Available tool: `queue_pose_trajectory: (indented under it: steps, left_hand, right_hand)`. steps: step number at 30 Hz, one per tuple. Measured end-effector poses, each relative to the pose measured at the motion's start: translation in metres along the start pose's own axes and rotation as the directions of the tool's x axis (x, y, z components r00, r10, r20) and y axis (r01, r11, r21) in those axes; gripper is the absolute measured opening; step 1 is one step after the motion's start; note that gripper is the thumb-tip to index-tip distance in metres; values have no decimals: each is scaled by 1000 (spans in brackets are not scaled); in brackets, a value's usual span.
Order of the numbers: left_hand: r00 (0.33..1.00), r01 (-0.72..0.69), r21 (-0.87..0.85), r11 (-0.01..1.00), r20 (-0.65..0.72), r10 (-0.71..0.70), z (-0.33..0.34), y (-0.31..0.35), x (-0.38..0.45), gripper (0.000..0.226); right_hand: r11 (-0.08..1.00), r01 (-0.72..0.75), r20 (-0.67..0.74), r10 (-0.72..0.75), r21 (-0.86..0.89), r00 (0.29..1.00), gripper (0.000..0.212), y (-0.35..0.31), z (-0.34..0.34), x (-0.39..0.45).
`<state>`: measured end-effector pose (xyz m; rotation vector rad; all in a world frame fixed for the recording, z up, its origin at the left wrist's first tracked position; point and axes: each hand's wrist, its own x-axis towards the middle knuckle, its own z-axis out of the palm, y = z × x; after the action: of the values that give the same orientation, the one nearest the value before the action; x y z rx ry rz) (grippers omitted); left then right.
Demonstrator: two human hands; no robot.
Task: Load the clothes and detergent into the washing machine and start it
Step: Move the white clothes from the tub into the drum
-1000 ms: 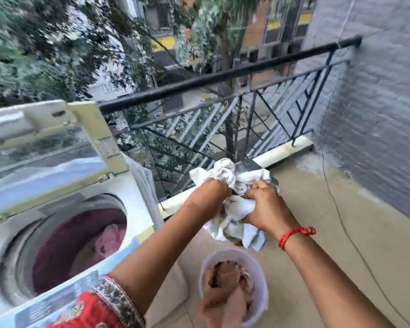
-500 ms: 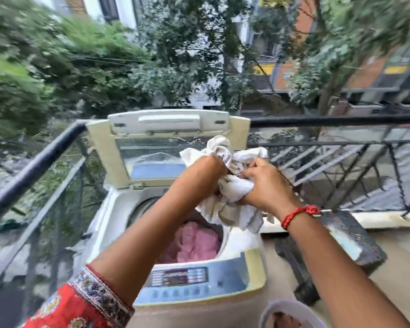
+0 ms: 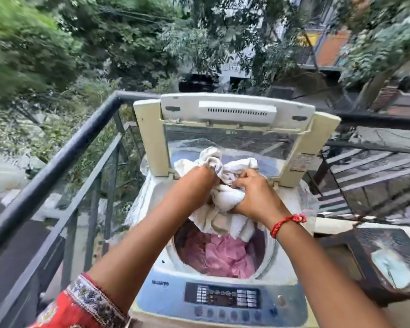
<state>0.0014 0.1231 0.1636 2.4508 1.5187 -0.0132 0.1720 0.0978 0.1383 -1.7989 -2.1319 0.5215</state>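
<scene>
A top-loading washing machine stands in front of me with its lid raised upright. Pink clothes lie in the drum. Both my hands hold a bunched white cloth right above the drum opening. My left hand grips its upper left part, mostly buried in the folds. My right hand clutches the bundle from the right. The cloth's lower end hangs just over the pink clothes. The control panel with its buttons is at the near edge. No detergent is in view.
A dark metal balcony railing runs along the left and behind the machine. A dark stool or small table with a pale item on it stands to the right. Trees and buildings lie beyond.
The view swung from the bucket on the floor to the machine. Both hands carried the white cloth leftward and now hold it lower, over the drum opening.
</scene>
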Motion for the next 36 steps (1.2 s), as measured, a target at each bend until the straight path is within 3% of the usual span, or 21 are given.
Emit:
queue_pose_trajectory:
  steps: [12,20,23,27,31,36]
  left_hand:
    - [972,-1,65,998,233,-15,88,-22,42,28]
    - [923,101,-9,995,374,-91,148,-37,59,29]
    - [902,185,-55,981,405,-147,162,-40,61,40]
    - [881,177,-20,984,449,-150,166,-37,72,78]
    - [876,179,-11,984,457,-154,165,-27,84,95]
    - [884,181,-21,983,442,-153,164,-16,89,96]
  right_hand:
    - [994,-84,252,65,64,965,51,56,86,27]
    - [996,-70,372,44,58,927,37,83,130,35]
    - [994,-103,487,70,41,871,56,90,135,40]
    - [991,-133,580,123,-25,805,94,92,141,51]
    - [995,-97,565,97,-31,819,105,98,144,59]
    - [995,-98,532,82,3,843,109,113,131,51]
